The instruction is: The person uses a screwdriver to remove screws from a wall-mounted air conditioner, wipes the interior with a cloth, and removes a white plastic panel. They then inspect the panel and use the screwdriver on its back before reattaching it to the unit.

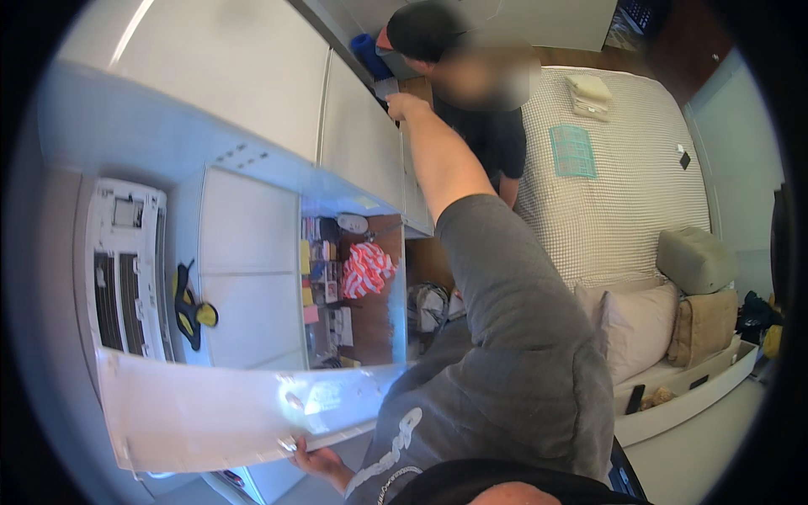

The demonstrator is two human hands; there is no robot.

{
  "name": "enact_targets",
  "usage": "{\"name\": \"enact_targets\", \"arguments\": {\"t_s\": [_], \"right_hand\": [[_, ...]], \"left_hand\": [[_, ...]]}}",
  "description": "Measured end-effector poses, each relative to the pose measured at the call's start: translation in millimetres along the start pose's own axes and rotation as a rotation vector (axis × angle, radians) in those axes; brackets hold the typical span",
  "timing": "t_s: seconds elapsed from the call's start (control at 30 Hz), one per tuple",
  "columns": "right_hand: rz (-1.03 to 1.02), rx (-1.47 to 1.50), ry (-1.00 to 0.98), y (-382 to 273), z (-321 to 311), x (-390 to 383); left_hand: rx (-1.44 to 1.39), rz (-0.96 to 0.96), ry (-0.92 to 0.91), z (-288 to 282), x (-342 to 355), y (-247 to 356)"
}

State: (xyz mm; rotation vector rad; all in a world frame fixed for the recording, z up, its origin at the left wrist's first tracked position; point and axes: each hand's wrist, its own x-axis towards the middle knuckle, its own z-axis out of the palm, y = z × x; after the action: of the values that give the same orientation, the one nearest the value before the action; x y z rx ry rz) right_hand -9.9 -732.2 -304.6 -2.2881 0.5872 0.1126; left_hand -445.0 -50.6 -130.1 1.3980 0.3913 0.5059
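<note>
White panel [202,417], long and glossy, lies at the lower left, in front of the person and near the opened wall unit [128,261]; the left hand [321,465] has its fingers curled round the panel's near edge, gripping it; the right hand [408,105] reaches far forward, beside a co-worker [488,139], its fingers bent, though I cannot tell whether they close on anything. Holding the panel one-handed while reaching out looks like the step in hand; the next move, I judge, calls for keeping that edge grip steady and the panel clear of the cabinet doors [248,227]. Beyond the panel, an open compartment [374,328] holds a red-and-white striped cloth [368,269], with small boxes [320,263] lined along one side; behind the pillows [641,328], a storage trough [699,408] holds a dark block [635,400] and a brownish thing [659,400] too small to make out.
</note>
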Motion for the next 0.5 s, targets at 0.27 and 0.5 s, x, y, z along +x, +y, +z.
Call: {"name": "enact_targets", "arguments": {"t_s": [0.27,0.5], "right_hand": [[0.096,0.204,-0.023,52,18,44],[0.066,0.310,0.119,98,71,57]], "left_hand": [[0.070,-0.256,-0.010,-65,71,-12],[0.119,-0.413,-0.021,-23,61,0]]}}
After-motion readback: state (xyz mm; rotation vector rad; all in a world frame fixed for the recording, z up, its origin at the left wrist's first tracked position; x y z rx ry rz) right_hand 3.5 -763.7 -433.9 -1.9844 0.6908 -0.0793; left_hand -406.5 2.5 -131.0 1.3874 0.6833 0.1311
